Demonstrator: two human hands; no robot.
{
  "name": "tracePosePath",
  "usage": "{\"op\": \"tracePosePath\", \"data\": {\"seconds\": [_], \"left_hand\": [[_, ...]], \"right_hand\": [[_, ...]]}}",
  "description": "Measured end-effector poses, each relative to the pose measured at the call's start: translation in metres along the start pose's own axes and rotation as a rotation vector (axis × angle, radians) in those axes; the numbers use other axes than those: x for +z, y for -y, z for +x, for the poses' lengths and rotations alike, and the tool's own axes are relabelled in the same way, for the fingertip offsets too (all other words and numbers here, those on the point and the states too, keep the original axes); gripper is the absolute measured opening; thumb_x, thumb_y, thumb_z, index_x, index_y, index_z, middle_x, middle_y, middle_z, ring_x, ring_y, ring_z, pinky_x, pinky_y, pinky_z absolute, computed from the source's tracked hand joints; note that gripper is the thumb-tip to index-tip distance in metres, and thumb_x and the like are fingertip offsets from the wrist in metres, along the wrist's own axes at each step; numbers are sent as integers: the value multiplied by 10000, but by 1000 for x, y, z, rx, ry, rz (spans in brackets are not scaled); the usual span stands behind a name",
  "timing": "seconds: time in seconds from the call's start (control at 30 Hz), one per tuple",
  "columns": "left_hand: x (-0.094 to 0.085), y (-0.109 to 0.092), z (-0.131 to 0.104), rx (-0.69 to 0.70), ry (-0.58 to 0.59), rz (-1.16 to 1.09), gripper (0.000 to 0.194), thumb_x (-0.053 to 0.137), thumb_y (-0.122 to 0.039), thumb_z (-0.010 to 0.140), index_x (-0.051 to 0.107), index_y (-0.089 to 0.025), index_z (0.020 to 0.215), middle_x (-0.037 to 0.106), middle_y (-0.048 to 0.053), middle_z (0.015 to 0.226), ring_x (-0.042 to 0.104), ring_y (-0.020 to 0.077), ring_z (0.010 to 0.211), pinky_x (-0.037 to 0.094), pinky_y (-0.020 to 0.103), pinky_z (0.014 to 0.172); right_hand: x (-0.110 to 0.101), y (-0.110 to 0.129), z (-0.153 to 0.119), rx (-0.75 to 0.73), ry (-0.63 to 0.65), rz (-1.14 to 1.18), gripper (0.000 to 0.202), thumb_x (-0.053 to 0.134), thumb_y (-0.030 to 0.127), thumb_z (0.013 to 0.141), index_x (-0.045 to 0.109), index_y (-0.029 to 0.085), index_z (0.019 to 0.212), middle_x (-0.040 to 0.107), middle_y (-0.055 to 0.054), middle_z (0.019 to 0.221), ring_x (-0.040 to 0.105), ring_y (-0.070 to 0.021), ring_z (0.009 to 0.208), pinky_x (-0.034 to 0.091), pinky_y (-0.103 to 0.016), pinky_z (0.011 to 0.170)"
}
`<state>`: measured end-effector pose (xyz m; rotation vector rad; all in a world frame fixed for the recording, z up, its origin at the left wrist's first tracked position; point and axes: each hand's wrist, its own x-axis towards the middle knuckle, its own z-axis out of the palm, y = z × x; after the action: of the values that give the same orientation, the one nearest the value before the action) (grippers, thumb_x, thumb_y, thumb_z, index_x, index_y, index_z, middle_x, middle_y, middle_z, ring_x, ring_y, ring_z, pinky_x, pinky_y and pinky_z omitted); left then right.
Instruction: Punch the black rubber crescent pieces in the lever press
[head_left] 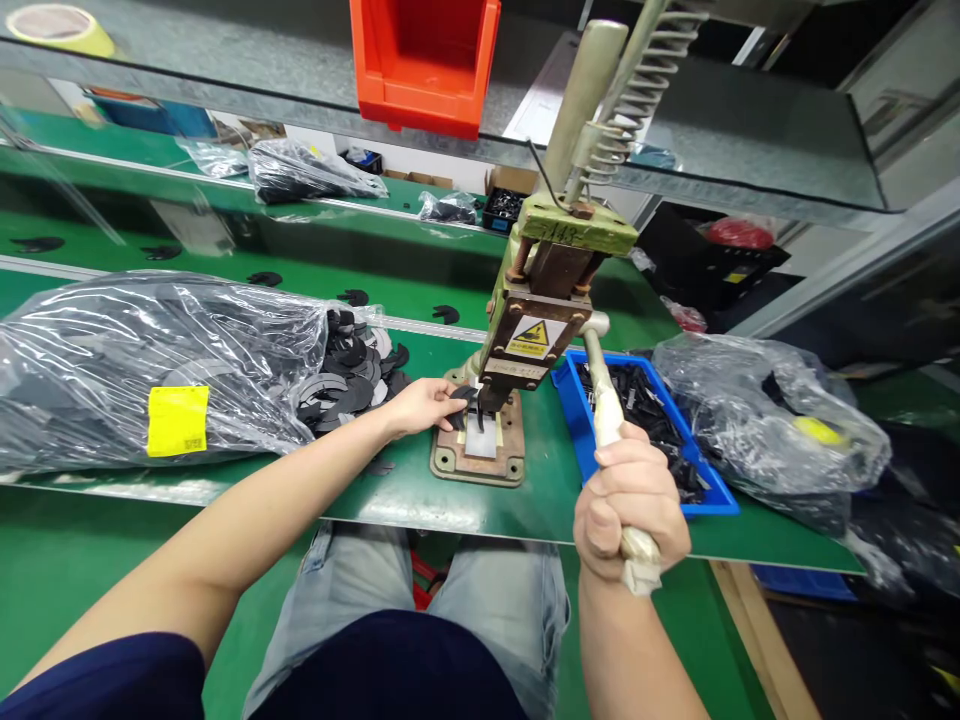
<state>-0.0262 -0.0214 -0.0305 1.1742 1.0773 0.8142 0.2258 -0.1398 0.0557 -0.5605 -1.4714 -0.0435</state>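
The right hand (pixel 632 500) is closing its grip around the wrapped lower end of the lever (pixel 604 390); the lever is looking stiff and solid, and that wrapping is probably giving the palm the surest hold. The right forearm is reaching up from the lower edge, the fist wrapping round with knuckles outward and the lever slanting up and away to the press (pixel 534 322).

Farther in, the left hand (pixel 427 407) is narrowing its grip to a pinch, thumb and fingers holding a black part (pixel 463 398) at the press, just over the base (pixel 444 463). The part is looking thin, light and fairly firm, perhaps a little slick; its outer edge, away from the press, is seeming the best place for fingertips. The left arm is stretching in low from the left, elbow bending, wrist nearly straight.

On the desk (pixel 540 510), a blue tray (pixel 712 500) is sitting to the right and a clear bag (pixel 225 330) of similar parts is lying to the left. Beyond, a red bin (pixel 427 95) is standing on the shelf (pixel 247 80).
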Motion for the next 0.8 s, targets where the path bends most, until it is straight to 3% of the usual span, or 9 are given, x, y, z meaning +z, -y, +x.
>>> {"op": "tracePosePath", "data": {"seconds": [0.4, 0.63, 0.8], "left_hand": [[2, -15, 9, -143, 16, 139, 360, 917, -275, 770, 576, -169, 722, 619, -34, 599, 645, 102, 491, 605, 214, 516], [2, -24, 10, -385, 70, 64, 324, 910, -303, 794, 620, -159, 787, 722, 62, 623, 754, 200, 555, 622, 244, 541], [5, -26, 6, -394, 45, 3, 344, 921, -308, 784, 606, -170, 785, 722, 65, 612, 749, 203, 528, 587, 214, 487]], "right_hand": [[0, 0, -1, 24, -31, -16, 279, 705, 315, 895, 550, 244, 674, 591, 29, 659, 642, -196, 747, 570, -607, 988], [3, -2, -2, 4, -33, -25, 284, 693, 316, 894, 532, 250, 671, 577, 30, 645, 634, -201, 716, 579, -612, 954], [19, 0, 30, -67, -169, 42, 311, 720, 386, 894, 517, 246, 706, 514, 40, 627, 600, -174, 649, 593, -527, 836]]}}
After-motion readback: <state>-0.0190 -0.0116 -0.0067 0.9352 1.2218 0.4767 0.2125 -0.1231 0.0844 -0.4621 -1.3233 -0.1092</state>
